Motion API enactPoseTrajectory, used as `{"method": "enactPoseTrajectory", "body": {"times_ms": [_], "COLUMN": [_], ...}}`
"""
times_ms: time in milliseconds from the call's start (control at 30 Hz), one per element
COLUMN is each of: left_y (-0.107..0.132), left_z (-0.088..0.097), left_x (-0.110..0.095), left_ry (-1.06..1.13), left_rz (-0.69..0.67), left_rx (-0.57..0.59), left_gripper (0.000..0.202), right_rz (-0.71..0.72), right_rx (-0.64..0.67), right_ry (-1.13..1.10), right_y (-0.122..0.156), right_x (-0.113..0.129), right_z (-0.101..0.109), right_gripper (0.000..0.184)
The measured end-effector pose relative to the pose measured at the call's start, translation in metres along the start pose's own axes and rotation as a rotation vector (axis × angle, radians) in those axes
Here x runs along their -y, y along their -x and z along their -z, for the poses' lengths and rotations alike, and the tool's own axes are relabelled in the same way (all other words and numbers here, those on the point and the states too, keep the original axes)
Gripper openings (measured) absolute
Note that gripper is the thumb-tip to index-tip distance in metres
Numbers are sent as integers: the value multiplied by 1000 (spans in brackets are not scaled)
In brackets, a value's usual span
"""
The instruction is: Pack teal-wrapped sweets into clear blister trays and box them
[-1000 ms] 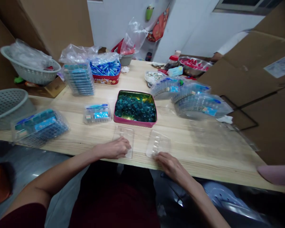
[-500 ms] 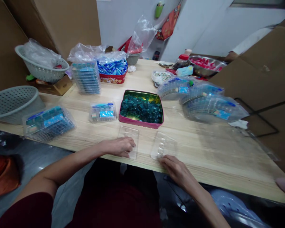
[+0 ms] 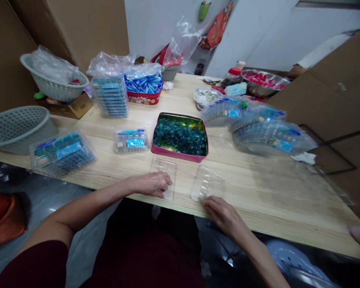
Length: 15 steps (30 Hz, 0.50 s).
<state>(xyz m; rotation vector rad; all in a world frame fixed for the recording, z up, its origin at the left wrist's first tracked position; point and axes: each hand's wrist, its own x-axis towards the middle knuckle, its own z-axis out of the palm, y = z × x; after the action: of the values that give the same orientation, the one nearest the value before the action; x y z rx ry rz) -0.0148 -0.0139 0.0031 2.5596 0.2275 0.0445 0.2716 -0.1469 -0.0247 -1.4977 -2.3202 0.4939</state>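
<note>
Only the view has moved: over the past second my head camera has swung left, shifting the scene rightward, while both hands stay at their trays. From the head view, my left hand (image 3: 154, 185) is half curled over a clear plastic tray (image 3: 164, 165); its fingers hide whatever is under them, so I cannot tell if they pinch it. At the near edge of a second clear tray (image 3: 213, 182), just right of that one, my right hand (image 3: 223, 214) has its fingertips drawn close together; whether they grip the edge, I cannot tell. Both trays are on the pale wooden table (image 3: 129, 166). Just beyond them, a pink-sided tin (image 3: 180, 155) contains translucent teal pieces (image 3: 180, 134). Past my left hand sits a filled clear case (image 3: 131, 142), with a stack of such cases (image 3: 110, 98) farther off; beyond my right, more filled cases (image 3: 267, 138) are fanned out.
</note>
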Motion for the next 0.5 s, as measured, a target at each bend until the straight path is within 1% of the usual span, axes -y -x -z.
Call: {"method": "enactPoseTrajectory", "body": {"times_ms": [133, 200, 367, 500], "left_y": [-1, -2, -9, -14], "left_z": [3, 4, -1, -8], "left_x": [-3, -8, -29, -47], "left_ry": [-29, -59, -240, -332], "left_rz": [-24, -30, 63, 40], "left_rx": [-10, 5, 102, 107], "left_gripper": [15, 16, 12, 12], "right_rz": [3, 12, 19, 15], "right_rx": [16, 16, 9, -9], "right_ry": [2, -4, 13, 27], "right_y": [1, 0, -2, -2], "right_x": [-1, -1, 3, 5], "right_z": [-1, 0, 2, 2], "right_gripper": [22, 23, 24, 25]}}
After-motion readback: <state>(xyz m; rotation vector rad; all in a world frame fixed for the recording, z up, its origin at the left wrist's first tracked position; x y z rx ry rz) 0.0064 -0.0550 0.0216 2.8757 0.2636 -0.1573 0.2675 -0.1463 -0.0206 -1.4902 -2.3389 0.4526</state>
